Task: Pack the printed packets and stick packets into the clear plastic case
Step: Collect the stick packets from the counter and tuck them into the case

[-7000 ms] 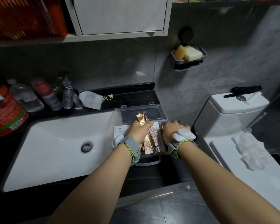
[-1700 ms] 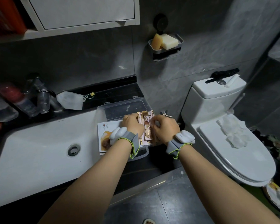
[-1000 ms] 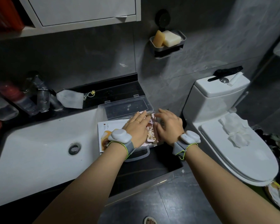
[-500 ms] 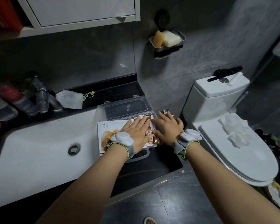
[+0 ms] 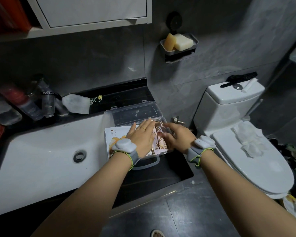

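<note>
The clear plastic case (image 5: 144,164) sits on the dark counter right of the sink, its lid (image 5: 133,112) standing up at the back. Inside lie white printed packets (image 5: 114,134) with an orange picture, and on top of them pink and gold stick packets (image 5: 158,140). My left hand (image 5: 141,137) lies flat, fingers spread, on the packets. My right hand (image 5: 177,136) rests palm down on the right side of the stick packets, fingers pointing left. Neither hand grips anything. Much of the packets is hidden under both hands.
A white sink (image 5: 46,156) lies left of the case. Bottles (image 5: 29,101) and a white pouch (image 5: 76,104) stand along the back ledge. A toilet (image 5: 246,142) with tissues on its lid is at the right. A soap holder (image 5: 179,44) hangs on the wall.
Both hands went from holding up the bundle of stick packets to lying flat on it inside the case. In the last half second they shifted only slightly.
</note>
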Tool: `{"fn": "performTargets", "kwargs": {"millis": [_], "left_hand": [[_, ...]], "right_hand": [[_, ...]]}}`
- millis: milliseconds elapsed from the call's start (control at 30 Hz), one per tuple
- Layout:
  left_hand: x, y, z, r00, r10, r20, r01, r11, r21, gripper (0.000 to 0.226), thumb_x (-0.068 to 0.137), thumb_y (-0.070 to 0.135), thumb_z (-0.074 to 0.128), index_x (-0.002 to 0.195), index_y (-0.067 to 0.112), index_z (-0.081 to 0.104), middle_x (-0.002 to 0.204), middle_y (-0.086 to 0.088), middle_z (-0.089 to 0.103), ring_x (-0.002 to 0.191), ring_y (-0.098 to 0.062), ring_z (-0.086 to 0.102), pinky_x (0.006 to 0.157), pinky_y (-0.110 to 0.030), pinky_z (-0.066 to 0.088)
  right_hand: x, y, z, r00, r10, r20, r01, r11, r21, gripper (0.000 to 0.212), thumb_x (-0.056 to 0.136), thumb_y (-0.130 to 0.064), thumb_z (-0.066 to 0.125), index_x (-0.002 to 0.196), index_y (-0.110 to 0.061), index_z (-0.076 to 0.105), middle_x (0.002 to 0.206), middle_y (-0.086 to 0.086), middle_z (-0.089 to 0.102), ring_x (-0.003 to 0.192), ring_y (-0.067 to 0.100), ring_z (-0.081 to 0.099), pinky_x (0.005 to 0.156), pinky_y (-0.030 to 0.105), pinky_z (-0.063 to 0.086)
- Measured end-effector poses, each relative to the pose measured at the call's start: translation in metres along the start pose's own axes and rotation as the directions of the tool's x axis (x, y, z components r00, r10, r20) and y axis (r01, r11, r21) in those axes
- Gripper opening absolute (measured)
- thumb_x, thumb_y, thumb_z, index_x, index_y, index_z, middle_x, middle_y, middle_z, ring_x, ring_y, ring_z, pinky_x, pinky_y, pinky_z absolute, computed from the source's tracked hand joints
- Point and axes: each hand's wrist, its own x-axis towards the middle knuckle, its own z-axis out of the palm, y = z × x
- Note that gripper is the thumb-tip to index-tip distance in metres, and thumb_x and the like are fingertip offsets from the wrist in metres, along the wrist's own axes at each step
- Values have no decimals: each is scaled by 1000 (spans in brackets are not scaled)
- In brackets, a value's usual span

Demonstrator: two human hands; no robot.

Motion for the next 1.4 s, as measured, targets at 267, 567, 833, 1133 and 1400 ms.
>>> {"fn": "performTargets", "kwargs": {"millis": [267, 567, 833, 1133, 1400], "left_hand": [[-9, -10, -5, 985, 65, 161, -89, 986, 143, 66, 91, 63, 30, 149, 39, 10, 162, 9, -1, 149, -10, -4, 120, -43, -10], [-2, -6, -3, 972, 68, 223, -112, 975, 193, 60, 91, 65, 27, 146, 48, 10, 162, 2, -5, 150, -18, -6, 121, -46, -5], [2, -3, -2, 973, 49, 224, -87, 983, 162, 62, 90, 64, 34, 146, 46, 13, 162, 1, 1, 150, -20, 1, 121, -44, -1], [5, -7, 1, 972, 52, 229, -83, 988, 128, 64, 88, 66, 36, 145, 49, 14, 162, 2, 2, 150, -19, 1, 121, -42, 0], [6, -8, 2, 975, 50, 216, -78, 989, 123, 65, 87, 67, 37, 145, 48, 14, 162, 2, 4, 150, -20, 3, 121, -43, 2]], "right_hand": [[-3, 10, -20, 977, -66, 205, 54, 997, 61, 58, 77, -28, 72, 131, -31, 50, 137, 1, 53, 126, 20, 50, 104, 30, 40], [8, 6, -14, 978, -73, 193, 63, 996, 55, 58, 78, -28, 73, 131, -30, 52, 135, -3, 56, 126, 17, 51, 103, 28, 39], [19, 9, -30, 936, -24, 350, 26, 1000, -2, 52, 80, -40, 68, 129, -33, 53, 127, 2, 62, 115, 20, 57, 102, 32, 43], [27, 12, -36, 898, -39, 438, 32, 999, 22, 70, 70, -22, 79, 131, -35, 49, 129, 1, 61, 118, 18, 57, 104, 42, 45], [27, 6, -31, 914, -35, 405, 45, 999, -17, 76, 70, -17, 79, 137, -28, 45, 139, -3, 52, 126, 16, 51, 105, 32, 42]]}}
